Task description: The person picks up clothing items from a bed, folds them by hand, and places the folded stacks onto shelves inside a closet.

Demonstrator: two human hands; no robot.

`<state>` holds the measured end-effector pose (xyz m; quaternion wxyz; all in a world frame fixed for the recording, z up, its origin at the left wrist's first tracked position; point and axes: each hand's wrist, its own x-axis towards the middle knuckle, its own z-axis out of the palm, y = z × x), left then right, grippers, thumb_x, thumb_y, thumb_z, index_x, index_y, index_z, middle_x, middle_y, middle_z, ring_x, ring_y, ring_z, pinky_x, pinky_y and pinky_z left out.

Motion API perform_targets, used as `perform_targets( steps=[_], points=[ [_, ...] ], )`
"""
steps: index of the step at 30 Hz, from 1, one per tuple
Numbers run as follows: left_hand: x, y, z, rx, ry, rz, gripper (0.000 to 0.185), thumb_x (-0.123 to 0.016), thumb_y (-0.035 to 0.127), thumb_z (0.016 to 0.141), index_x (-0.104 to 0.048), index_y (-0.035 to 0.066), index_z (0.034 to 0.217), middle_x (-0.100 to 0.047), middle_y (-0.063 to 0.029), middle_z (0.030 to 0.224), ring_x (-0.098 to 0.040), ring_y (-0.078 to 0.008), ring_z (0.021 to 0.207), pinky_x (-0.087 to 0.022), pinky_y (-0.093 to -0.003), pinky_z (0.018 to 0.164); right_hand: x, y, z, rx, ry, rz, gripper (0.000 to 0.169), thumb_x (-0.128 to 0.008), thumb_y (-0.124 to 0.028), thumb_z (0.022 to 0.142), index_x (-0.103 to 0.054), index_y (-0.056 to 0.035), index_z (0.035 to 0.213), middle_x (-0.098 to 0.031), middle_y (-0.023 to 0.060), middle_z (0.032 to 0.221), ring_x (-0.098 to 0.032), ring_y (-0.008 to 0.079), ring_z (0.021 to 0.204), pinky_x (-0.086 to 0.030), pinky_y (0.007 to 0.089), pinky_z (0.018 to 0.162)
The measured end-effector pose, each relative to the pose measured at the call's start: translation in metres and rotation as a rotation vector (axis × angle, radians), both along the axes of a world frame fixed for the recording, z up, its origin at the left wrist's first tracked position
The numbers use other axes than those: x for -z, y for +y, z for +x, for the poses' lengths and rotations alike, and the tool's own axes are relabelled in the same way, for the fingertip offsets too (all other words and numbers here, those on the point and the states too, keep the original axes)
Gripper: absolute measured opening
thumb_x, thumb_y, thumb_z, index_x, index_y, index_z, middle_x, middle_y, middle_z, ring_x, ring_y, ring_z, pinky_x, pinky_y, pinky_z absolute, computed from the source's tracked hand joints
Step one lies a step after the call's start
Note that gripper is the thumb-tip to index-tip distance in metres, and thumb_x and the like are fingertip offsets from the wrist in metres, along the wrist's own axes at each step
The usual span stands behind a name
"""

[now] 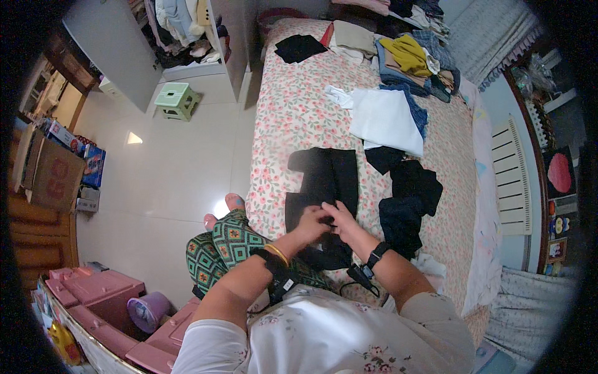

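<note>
Black trousers or a similar black garment (332,175) lie spread on the bed in front of me, partly folded, with the near end by my lap. Over its middle, my left hand (314,222) and my right hand (343,219) come together, fingers bent and fingertips nearly touching. Dark cloth shows between them, but whether they pinch it is hidden. Just right of the garment lie dark folded clothes (399,222) and a black piece (416,182). Farther up is a folded white garment (385,117) on blue denim (419,112).
The bed's floral sheet (289,112) runs away from me. Stacked clothes (406,56) and a black folded garment (300,48) lie at its far end. On the floor at left stand a green step stool (176,100), an open wardrobe (194,70) and a cardboard box (56,173).
</note>
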<state>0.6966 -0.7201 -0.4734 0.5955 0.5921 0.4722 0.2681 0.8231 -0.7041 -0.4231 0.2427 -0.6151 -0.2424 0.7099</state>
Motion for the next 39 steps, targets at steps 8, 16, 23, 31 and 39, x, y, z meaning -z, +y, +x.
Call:
perform_targets(
  steps=[8, 16, 23, 31, 39],
  points=[
    [-0.033, -0.017, 0.008, -0.028, -0.404, -0.267, 0.032, -0.05, -0.003, 0.075, -0.054, 0.002, 0.106, -0.053, -0.0084, 0.111, -0.049, -0.0183, 0.102, -0.038, -0.0277, 0.088, 0.006, 0.0, 0.057, 0.191, -0.007, 0.043, 0.048, -0.063, -0.013, 0.066, -0.044, -0.0018, 0.109, -0.052, 0.0121, 0.097, -0.051, 0.023, 0.087, -0.043, 0.0373, 0.075],
    [0.02, -0.025, -0.047, -0.425, 0.259, -0.202, 0.024, -0.059, 0.008, 0.067, -0.052, -0.002, 0.088, -0.056, -0.012, 0.075, -0.053, -0.0245, 0.066, -0.042, -0.0321, 0.06, -0.003, -0.019, 0.239, 0.286, -0.351, 0.252, 0.043, -0.061, -0.015, 0.067, -0.047, -0.0031, 0.105, -0.056, 0.0079, 0.092, -0.053, 0.0202, 0.082, -0.043, 0.0349, 0.073],
    [0.046, -0.045, -0.022, -0.26, -0.339, -0.819, 0.022, -0.059, 0.011, 0.076, -0.051, 0.0, 0.093, -0.054, -0.0039, 0.076, -0.048, -0.0134, 0.057, -0.038, -0.0273, 0.045, -0.027, -0.034, 0.212, 0.346, -0.486, 0.23, 0.059, -0.063, -0.025, 0.07, -0.04, -0.0025, 0.12, -0.051, 0.011, 0.112, -0.05, 0.0247, 0.098, -0.04, 0.0351, 0.083],
    [0.033, -0.038, 0.007, -0.429, -0.532, -0.92, 0.03, -0.05, 0.002, 0.077, -0.047, 0.0, 0.107, -0.057, -0.0127, 0.095, -0.056, -0.0279, 0.081, -0.047, -0.0391, 0.072, -0.022, -0.02, 0.192, 0.312, -0.448, 0.299, 0.055, -0.063, -0.012, 0.065, -0.044, 0.0009, 0.114, -0.053, 0.0116, 0.106, -0.051, 0.0261, 0.093, -0.041, 0.0363, 0.082],
    [0.076, -0.007, -0.052, -0.571, -0.307, -0.575, 0.031, -0.047, 0.005, 0.076, -0.048, -0.002, 0.106, -0.057, -0.0122, 0.094, -0.056, -0.0232, 0.082, -0.045, -0.035, 0.072, -0.07, 0.0, 0.119, 0.364, -0.183, 0.393, 0.041, -0.058, -0.006, 0.069, -0.049, -0.002, 0.109, -0.056, 0.0065, 0.097, -0.053, 0.0202, 0.086, -0.043, 0.0327, 0.076]
  ],
)
